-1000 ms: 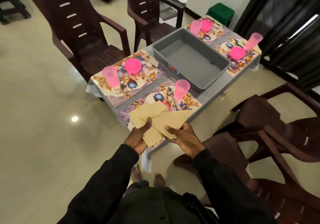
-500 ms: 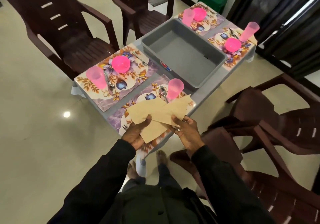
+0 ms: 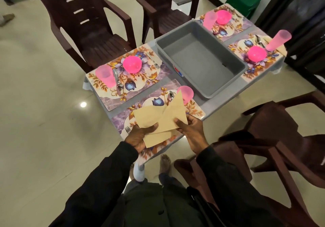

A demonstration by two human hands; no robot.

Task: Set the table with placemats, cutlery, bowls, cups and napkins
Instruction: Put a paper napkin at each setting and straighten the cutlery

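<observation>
One grey bin (image 3: 202, 63). Around it: four placemats (image 3: 159, 73), four pink cups (image 3: 105, 75), three bowls (image 3: 131, 64) showing. Chairs (image 3: 98, 38), at least three. Napkins (image 3: 147, 117), several, can't count exactly.

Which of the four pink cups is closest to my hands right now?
The pink cup on the placemat right before you, partly hidden behind the napkins you hold. The other three stand on farther mats.

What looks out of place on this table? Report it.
The empty grey plastic tub sits mid-table between the four floral placemats, which is odd among the set places. Nothing looks spilled or toppled.
</observation>
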